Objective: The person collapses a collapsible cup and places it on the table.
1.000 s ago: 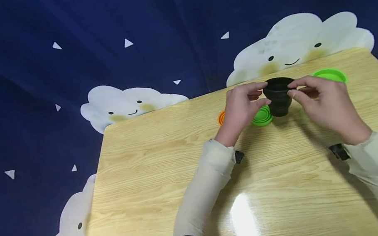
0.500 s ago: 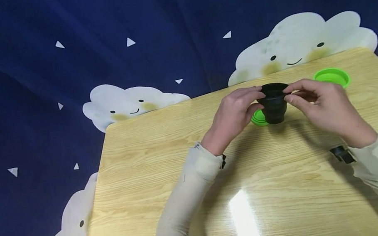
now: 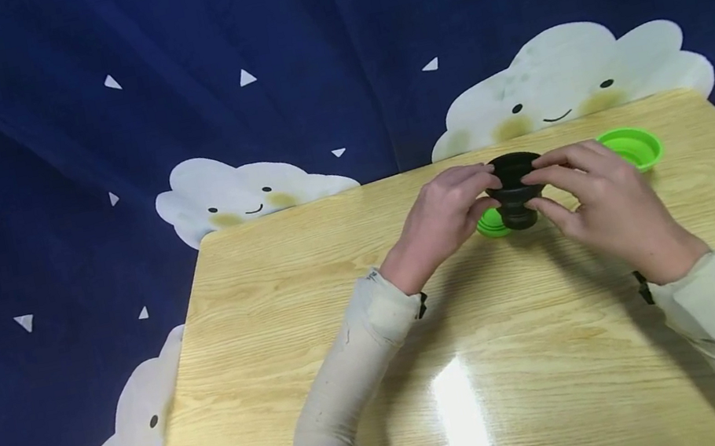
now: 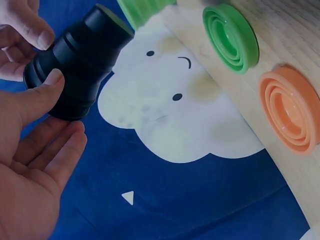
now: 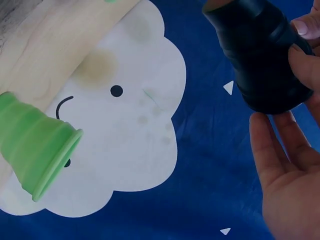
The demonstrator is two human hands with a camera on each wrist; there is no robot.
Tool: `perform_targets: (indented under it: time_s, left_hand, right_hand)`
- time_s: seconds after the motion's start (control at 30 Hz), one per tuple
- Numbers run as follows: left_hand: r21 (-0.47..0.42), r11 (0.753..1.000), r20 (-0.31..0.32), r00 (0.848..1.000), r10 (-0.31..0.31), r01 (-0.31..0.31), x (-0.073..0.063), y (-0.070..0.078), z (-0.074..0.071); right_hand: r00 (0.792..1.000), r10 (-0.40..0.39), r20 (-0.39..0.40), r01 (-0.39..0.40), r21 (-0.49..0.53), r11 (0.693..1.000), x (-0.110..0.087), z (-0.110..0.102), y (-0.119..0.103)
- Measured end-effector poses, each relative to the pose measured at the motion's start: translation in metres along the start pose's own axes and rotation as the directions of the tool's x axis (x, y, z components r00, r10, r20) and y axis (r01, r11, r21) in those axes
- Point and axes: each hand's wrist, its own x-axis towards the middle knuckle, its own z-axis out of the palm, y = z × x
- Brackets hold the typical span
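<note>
A black collapsible cup [image 3: 519,202], stretched out in ridged steps, stands mouth up between my hands near the table's back edge. My left hand [image 3: 443,220] grips its rim from the left, thumb on the outer wall, as the left wrist view shows. My right hand [image 3: 601,204] pinches the rim from the right, fingertips at the lip and thumb lower on the wall. In the right wrist view the cup's underside edge shows, so it looks raised off the table. A flattened green collapsible cup [image 3: 492,223] lies just behind it, partly covered.
A stretched-out green collapsible cup [image 3: 633,149] stands at the back right, partly behind my right hand. A flattened orange collapsible cup [image 4: 290,110] lies beside the flat green one; my left hand hides it in the head view. A dark blue cloud-print curtain hangs behind the wooden table [image 3: 286,307].
Both hands have brought the black cup slightly left and nearer. My left hand now covers the orange cup in the head view. The right fingers have spread and shifted along the rim.
</note>
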Motion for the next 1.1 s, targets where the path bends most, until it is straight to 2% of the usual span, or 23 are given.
perform_targets:
  time_s: [0.1,0.23,0.43,0.57,0.77,1.1]
  left_hand:
    - [0.033,0.999,0.006,1.000,0.022,-0.022,-0.0014,-0.0005,-0.0008]
    - [0.121,0.990,0.024,0.997,0.067,-0.070,-0.0030,-0.0003,0.0006]
    - [0.226,0.966,-0.015,0.991,0.131,-0.124,-0.0046,0.0006,0.0048]
    - [0.241,0.961,-0.047,0.988,0.149,-0.134,-0.0050,0.0004,0.0064]
    - [0.252,0.959,-0.063,0.987,0.147,-0.127,-0.0067,-0.0004,0.0061]
    - [0.190,0.974,-0.110,0.984,0.143,-0.121,-0.0077,-0.0014,0.0073]
  right_hand:
    - [1.000,-0.011,0.002,0.011,-0.006,1.000,0.0009,0.0013,0.0007]
    - [1.000,-0.023,0.008,0.023,-0.021,1.000,0.0010,0.0004,0.0009]
    - [1.000,-0.029,0.008,0.030,-0.045,0.999,0.0017,-0.0002,0.0007]
    - [0.999,-0.030,0.020,0.031,-0.058,0.998,0.0017,-0.0013,0.0006]
    - [0.999,-0.037,0.037,0.039,-0.054,0.998,0.0002,-0.0036,0.0013]
    - [0.998,-0.061,0.026,0.063,-0.054,0.997,-0.0035,-0.0007,0.0032]
